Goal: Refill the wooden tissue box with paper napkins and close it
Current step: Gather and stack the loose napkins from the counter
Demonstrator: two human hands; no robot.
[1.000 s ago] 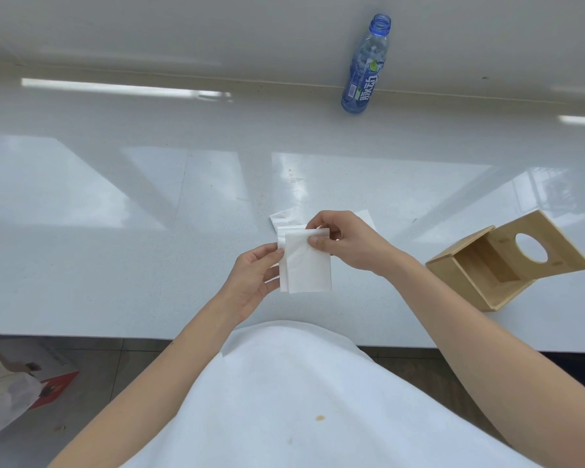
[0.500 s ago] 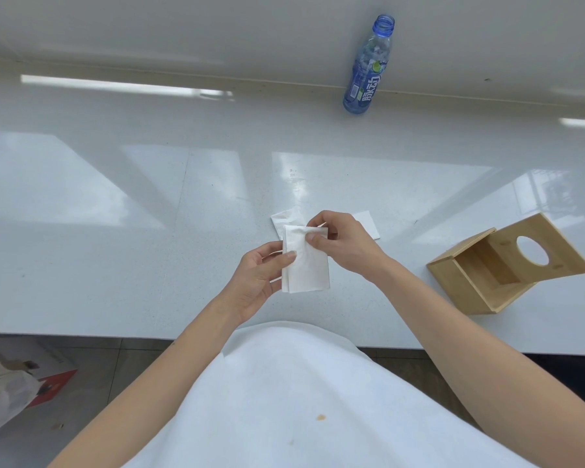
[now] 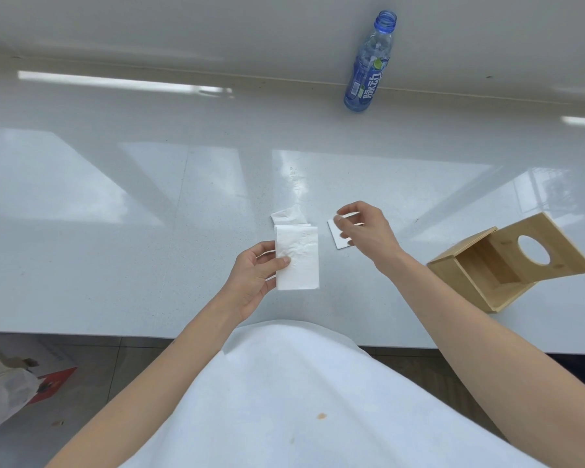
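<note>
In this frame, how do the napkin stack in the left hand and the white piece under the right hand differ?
The napkin stack is held up off the counter, pinched by the left hand; the white piece lies flat on the counter. The stack is thick, layered and soft-looking; the piece looks thin and flat. The stack shows whole; the right hand, open above, partly hides the piece. Both are white and rectangular.

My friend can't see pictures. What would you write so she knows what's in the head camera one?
A person's left hand holds a stack of white paper napkins above a white counter, while the open right hand hovers over a small white card. To the right, an empty wooden tissue box lies open on its side. A blue plastic bottle stands at the back.
</note>
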